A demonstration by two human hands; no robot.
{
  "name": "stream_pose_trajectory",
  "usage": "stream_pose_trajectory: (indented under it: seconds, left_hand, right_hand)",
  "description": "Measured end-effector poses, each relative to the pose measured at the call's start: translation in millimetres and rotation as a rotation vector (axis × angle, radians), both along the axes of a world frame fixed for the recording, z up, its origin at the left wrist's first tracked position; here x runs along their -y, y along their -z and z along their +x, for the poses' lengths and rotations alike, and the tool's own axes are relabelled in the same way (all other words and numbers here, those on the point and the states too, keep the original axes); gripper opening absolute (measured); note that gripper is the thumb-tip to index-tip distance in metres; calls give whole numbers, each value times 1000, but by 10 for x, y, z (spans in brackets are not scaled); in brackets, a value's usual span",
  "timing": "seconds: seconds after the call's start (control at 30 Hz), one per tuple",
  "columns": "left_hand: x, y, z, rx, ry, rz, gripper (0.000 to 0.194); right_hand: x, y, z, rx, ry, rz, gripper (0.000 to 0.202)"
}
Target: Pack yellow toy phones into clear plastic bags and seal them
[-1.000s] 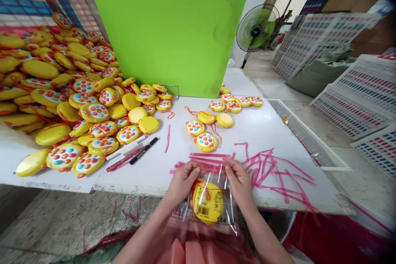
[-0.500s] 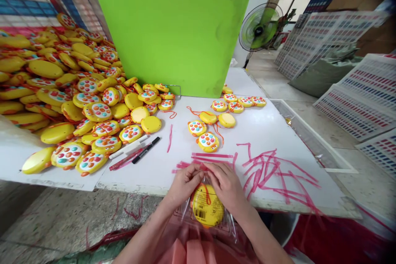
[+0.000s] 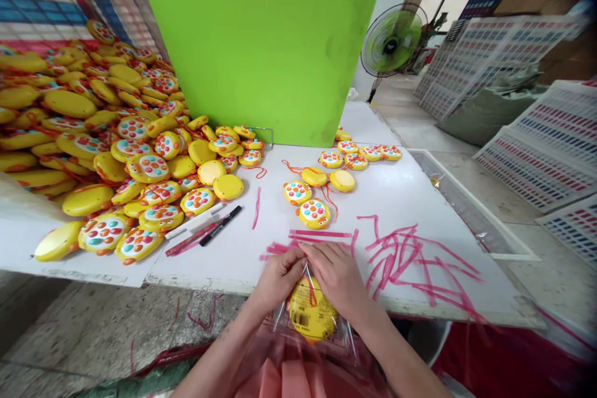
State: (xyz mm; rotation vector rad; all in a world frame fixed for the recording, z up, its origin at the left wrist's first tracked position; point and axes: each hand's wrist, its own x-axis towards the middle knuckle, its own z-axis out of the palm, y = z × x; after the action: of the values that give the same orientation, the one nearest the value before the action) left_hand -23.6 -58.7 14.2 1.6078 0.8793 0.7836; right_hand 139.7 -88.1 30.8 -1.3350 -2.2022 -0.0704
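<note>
At the table's front edge, my left hand (image 3: 278,275) and my right hand (image 3: 334,272) meet, both closed on the gathered top of a clear plastic bag (image 3: 347,334). Inside the bag lies a yellow toy (image 3: 311,314), its printed back with a barcode facing up and an orange cord loop showing. Pink strips (image 3: 319,234) lie on the table just beyond my fingertips. Further back are several loose yellow turtle-like toys, among them one with coloured dots (image 3: 314,214).
A large heap of yellow toys (image 3: 135,155) fills the left. Beside it lie a white pen (image 3: 194,221) and a black pen (image 3: 221,226). A green panel (image 3: 265,43) stands behind. Loose pink strips (image 3: 410,261) spread to the right, and a fan (image 3: 392,43) stands beyond.
My right hand has shifted slightly left, its fingers closing in against my left hand at the bag's top. The bagged toy stays almost in place.
</note>
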Motion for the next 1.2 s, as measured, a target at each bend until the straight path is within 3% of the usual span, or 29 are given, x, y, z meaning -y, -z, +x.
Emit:
stream_pose_trajectory:
  seconds: [0.8,1.2]
  left_hand:
    - [21,-54,18,-124,7,85,28]
    - [18,-18,18,-97,5,104,28]
  right_hand:
    - [-20,2,-12,-4,10,-7,41]
    - [-42,52,-14,-90,101,-54,26]
